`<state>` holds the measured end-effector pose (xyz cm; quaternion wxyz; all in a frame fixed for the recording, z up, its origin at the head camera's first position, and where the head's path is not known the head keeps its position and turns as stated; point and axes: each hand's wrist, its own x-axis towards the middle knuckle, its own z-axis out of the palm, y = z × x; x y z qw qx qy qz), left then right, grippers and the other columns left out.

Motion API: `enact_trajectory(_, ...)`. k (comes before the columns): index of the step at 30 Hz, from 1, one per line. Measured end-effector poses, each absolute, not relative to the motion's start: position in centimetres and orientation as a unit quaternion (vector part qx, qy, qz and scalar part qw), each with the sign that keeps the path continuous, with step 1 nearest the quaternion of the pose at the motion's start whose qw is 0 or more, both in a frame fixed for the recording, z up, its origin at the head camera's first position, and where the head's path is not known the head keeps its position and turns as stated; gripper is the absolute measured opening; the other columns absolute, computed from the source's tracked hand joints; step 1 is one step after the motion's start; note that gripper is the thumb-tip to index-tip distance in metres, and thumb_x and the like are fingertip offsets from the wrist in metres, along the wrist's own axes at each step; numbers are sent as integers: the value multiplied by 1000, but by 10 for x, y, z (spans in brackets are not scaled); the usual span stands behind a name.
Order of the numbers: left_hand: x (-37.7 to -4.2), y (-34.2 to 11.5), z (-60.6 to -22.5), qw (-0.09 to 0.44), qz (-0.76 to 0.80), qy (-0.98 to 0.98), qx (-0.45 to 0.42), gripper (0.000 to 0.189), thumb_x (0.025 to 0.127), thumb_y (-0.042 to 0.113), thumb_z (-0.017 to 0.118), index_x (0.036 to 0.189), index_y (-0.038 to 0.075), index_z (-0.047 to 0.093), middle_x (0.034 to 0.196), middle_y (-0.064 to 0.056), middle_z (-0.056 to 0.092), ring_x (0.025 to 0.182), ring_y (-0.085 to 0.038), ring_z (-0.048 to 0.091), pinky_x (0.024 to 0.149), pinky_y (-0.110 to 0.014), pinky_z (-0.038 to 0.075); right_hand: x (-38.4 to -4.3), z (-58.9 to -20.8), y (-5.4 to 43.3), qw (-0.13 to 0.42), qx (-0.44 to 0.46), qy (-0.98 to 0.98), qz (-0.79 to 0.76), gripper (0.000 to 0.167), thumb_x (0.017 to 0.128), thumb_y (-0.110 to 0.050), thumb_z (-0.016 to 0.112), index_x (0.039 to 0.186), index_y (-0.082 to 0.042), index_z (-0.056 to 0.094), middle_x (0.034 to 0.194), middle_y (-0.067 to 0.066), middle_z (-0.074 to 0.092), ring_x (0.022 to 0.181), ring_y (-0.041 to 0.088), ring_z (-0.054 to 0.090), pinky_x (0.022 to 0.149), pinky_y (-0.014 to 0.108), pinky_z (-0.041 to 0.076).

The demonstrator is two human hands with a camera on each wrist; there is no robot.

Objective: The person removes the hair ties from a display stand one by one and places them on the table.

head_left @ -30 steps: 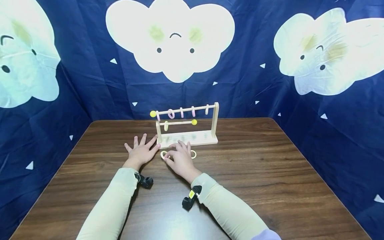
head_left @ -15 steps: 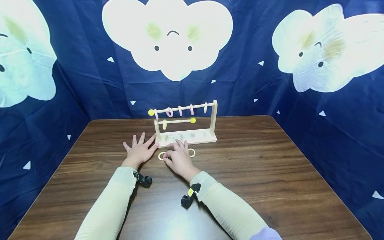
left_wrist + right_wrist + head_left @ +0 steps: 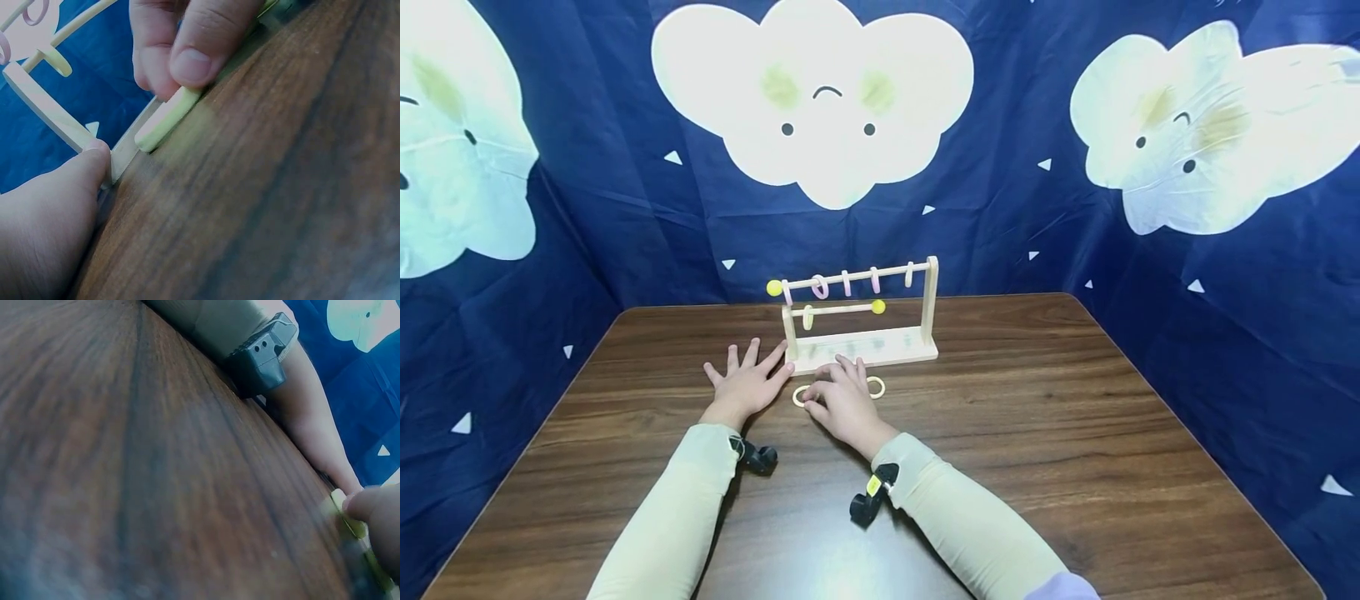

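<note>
My left hand point(image 3: 741, 393) rests on the table with its fingers spread. Its thumb touches the left end of a wooden rack's base point(image 3: 891, 347), as the left wrist view also shows. Just in front of that base, my right hand point(image 3: 847, 408) pinches the edge of a pale yellow ring point(image 3: 164, 125) between thumb and finger. The ring lies on the table, partly covered by the fingertips. A second pale yellow ring point(image 3: 882, 389) lies to the right of this hand, partly hidden by it. In the right wrist view, the fingers hide much of the ring point(image 3: 351, 522).
Several pink and pale rings hang on the rack's upper rod point(image 3: 833, 280). One yellow ring point(image 3: 808, 317) hangs on the lower rod point(image 3: 842, 309). Yellow balls cap the rods' free ends. A blue cloth with clouds point(image 3: 1007, 217) stands behind the brown wooden table point(image 3: 1075, 433).
The ring at my right fingertips was tilted a second ago and now lies flatter. Both hands keep nearly the same places; the head view has shifted slightly.
</note>
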<state>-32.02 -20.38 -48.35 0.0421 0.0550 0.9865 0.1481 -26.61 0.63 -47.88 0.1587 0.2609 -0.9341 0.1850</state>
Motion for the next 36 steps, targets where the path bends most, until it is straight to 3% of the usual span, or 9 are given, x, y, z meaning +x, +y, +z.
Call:
enact_trajectory(4, -322, -205, -484, 42, 146, 987, 57, 79, 97, 78, 14, 162, 33, 20, 167, -24, 2, 146, -59, -11, 96, -84, -19, -273, -477, 6, 173, 248, -920, 250, 18, 93, -33, 74, 106, -22, 78, 126, 1, 63, 136, 35, 45, 115, 65, 23)
enact_trajectory(11, -323, -202, -484, 33, 149, 987, 58, 79, 97, 78, 16, 162, 33, 21, 167, -23, 5, 147, -58, -9, 98, -84, -18, -292, -465, 8, 195, 193, -881, 385, 22, 92, -23, 73, 111, -14, 77, 118, 6, 68, 116, 25, 59, 104, 41, 42)
enact_trajectory(21, -321, -204, -483, 36, 145, 987, 56, 78, 98, 76, 17, 162, 32, 20, 167, -24, 3, 147, -58, -11, 98, -84, -18, -315, -448, -5, 182, 112, -828, 518, 26, 96, -21, 70, 119, -8, 74, 125, 7, 68, 124, 22, 59, 107, 39, 45)
enact_trajectory(36, -321, -205, -484, 34, 139, 988, 59, 81, 96, 78, 13, 162, 32, 19, 167, -24, 3, 147, -58, -10, 97, -84, -18, -325, -445, -29, 188, 59, -815, 544, 25, 94, -21, 73, 117, -11, 76, 119, 6, 70, 117, 22, 63, 102, 36, 48)
